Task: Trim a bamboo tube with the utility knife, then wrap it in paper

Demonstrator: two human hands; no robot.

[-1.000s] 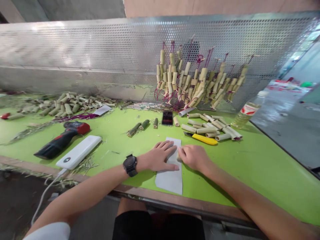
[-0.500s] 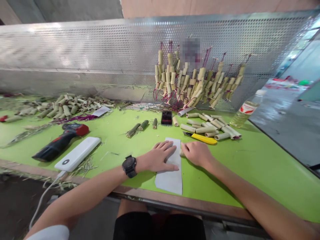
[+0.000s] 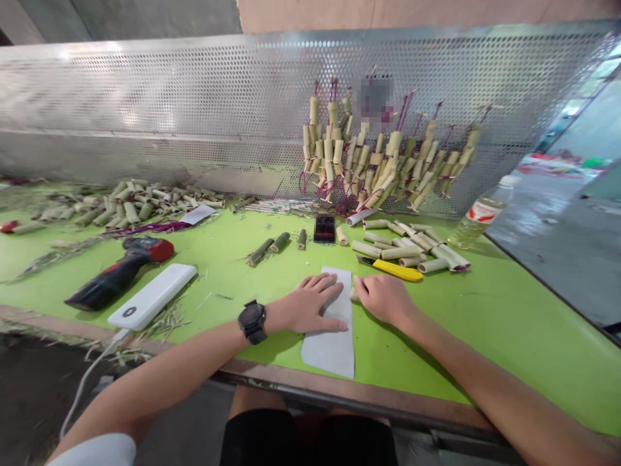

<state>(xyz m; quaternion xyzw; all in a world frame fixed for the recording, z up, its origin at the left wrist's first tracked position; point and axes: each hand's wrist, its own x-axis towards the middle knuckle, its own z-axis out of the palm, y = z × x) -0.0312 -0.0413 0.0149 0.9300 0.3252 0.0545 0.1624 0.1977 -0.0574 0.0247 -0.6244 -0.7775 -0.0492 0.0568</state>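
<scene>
A pale sheet of paper (image 3: 334, 353) lies on the green table near its front edge. My left hand (image 3: 317, 304) rests flat on it with the fingers spread, a black watch on the wrist. Just right of the sheet, my right hand (image 3: 385, 298) is closed over a short bamboo piece (image 3: 355, 295). Only one pale end of that piece shows under the fingers; the rest is hidden. Beyond my right hand lies a yellow utility knife (image 3: 395, 269), its dark blade pointing left.
Cut bamboo tubes (image 3: 407, 246) lie at right beside an oil-filled bottle (image 3: 480, 213). Strung bamboo pieces (image 3: 369, 158) hang on the perforated metal panel (image 3: 218, 90). At left are a cordless drill (image 3: 121, 272), a white power bank (image 3: 152, 298) with a cable, and a bamboo heap (image 3: 130, 207).
The view has shifted very slightly. Both hands, the paper and the bamboo piece keep practically the same places.
</scene>
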